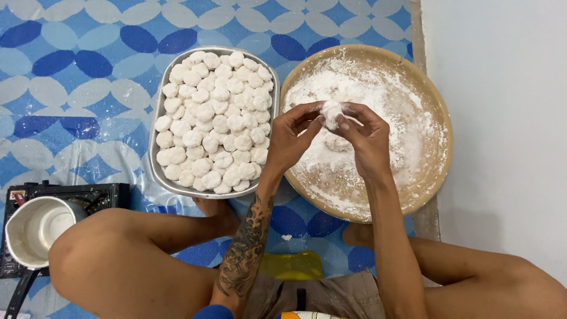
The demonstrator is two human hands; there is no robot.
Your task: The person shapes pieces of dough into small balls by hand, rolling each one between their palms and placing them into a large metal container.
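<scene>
Small red-white label (16,195) on black stove's (88,195) corner, lower left.

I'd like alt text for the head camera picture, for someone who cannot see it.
Seen from above, a seated person's left hand and right hand pinch a small white dough ball over a round floured tray. Beside it sits a metal tray packed with finished dough balls, on a blue patterned mat.

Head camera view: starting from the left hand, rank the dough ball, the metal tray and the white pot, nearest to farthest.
From the left hand:
1. Dough ball, pinched at its fingertips, over the floured round tray.
2. Metal tray of dough pieces, just to its left on the mat.
3. White pot, far lower left, on the small stove.
</scene>
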